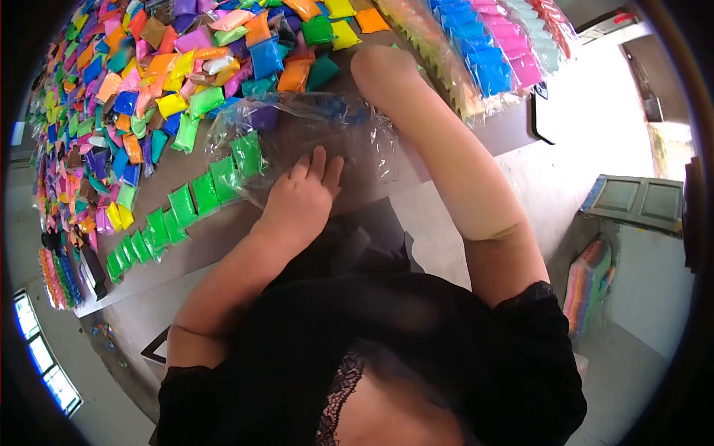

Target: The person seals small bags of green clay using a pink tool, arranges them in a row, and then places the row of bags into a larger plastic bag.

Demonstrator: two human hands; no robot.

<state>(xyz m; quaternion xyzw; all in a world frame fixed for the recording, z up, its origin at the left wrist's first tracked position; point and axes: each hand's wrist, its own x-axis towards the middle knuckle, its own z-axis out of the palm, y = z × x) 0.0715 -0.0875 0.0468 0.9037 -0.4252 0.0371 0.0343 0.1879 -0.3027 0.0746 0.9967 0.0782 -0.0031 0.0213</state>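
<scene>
My left hand [301,195] lies over a clear plastic bag [364,152] at the table's near side, its fingers stretched out and slightly apart. Just left of it, a row of green packets [181,204] runs along the table, with the end packet at the bag's mouth, partly under the film. My right hand [383,70] reaches farther out beside the big pile and looks curled closed. Its fingertips are hidden behind the hand, and small bits of green show near it, so what it grips cannot be made out.
A large heap of small colourful packets [167,82] covers the table's far left. Bagged rows of blue packets [472,48] and pink packets [509,44] lie at the far right. A phone-like black-edged object [543,119] sits by the right edge. A stack of colourful packs [584,290] stands lower right.
</scene>
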